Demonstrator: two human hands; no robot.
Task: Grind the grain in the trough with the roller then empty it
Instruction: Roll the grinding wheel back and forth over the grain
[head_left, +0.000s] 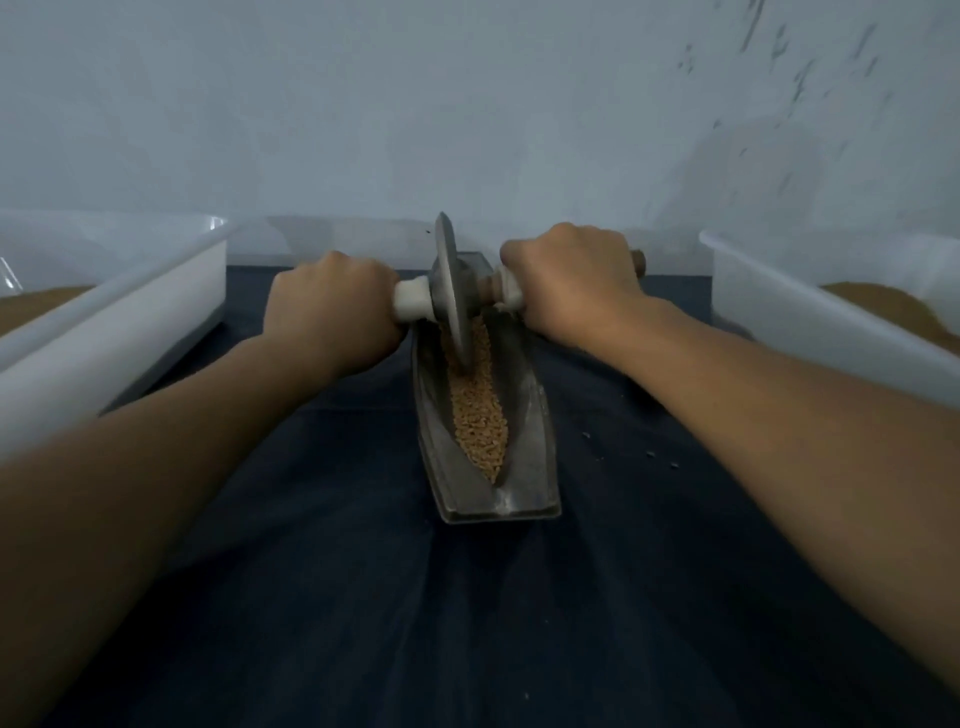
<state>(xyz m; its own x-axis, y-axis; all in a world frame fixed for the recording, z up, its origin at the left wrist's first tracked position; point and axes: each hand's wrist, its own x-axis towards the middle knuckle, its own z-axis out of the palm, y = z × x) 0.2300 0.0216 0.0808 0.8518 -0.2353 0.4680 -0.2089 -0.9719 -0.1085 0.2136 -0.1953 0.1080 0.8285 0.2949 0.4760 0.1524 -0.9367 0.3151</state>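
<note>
A boat-shaped metal trough (530, 467) is seen at the middle of the frame, laid lengthwise on a dark blue cloth (337, 597), its blunt near end toward the lower edge. A strip of tan grain (475, 415) is held in its groove, from the near tip up to the roller (445, 270). The roller, a grey disc on a cross axle, is stood upright on its edge in the far half of the trough, with its lower rim sunk into the grain.

The axle is gripped on both sides. The left hand (332, 312) is wrapped round the left part, just beside a white sleeve (410, 301) next to the disc. The right hand (571, 280) is curled round the right part, and the wooden end (638, 262) of the axle is left showing past the knuckles. Both forearms are stretched in from the lower corners.

A white plastic bin (104, 322) is set at the left edge and a second white bin (810, 317) at the right edge, each well apart from the trough. Brown material (872, 306) is heaped in the right one, and a similar mass is seen in the left. A few small specks (649, 454) are scattered on the cloth right of the trough. A pale wall (415, 104) is seen across the upper half.
</note>
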